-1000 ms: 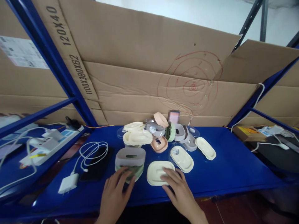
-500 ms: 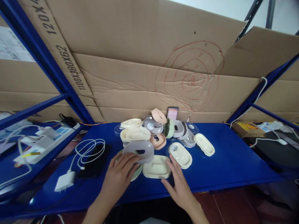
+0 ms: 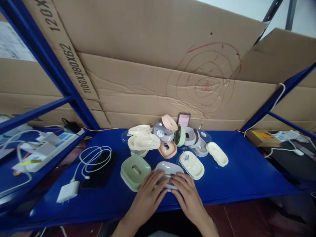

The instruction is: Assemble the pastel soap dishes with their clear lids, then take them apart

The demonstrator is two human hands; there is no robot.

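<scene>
A glossy grey soap dish top (image 3: 169, 166) with a slot in its middle lies in front of me, seated over a cream tray that is almost wholly covered. My left hand (image 3: 154, 187) grips its left side, and my right hand (image 3: 186, 189) rests with bent fingers on its right side. The fingers hide most of the slot. Left of my left hand lies a green soap dish (image 3: 128, 168) with a slot in its top and a pale base under it. A cream tray (image 3: 196, 166) with a round sticker lies just right of the grey top.
Behind is a heap of cream trays (image 3: 148, 141), a peach soap dish (image 3: 168, 151) and grey parts (image 3: 190, 135). Another cream tray (image 3: 218, 154) lies to the right. A white charger (image 3: 67, 191) with a coiled cable and a dark phone-like slab (image 3: 95, 177) are on the left.
My left hand has carried the grey top rightwards and down onto the cream tray, uncovering the green soap dish. My right hand has moved from the tray's edge onto the grey top.
</scene>
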